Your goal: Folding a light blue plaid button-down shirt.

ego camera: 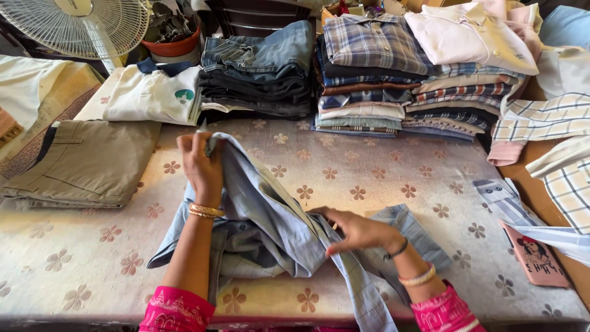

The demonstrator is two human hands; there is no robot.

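Note:
A light blue-grey checked shirt (pixel 270 227) lies crumpled on the flower-patterned cloth of the table (pixel 381 178). My left hand (pixel 200 166) grips a lifted part of the shirt near its top and holds it above the table. My right hand (pixel 356 230) pinches a fold of the same shirt lower down, with its fingers spread over the fabric. Both wrists wear bangles and pink sleeves.
Folded khaki trousers (pixel 86 163) lie at the left, a white polo shirt (pixel 144 95) behind them. Stacks of jeans (pixel 261 67) and checked shirts (pixel 369 74) line the back. More shirts (pixel 553 141) hang at the right. A fan (pixel 83 24) stands at back left.

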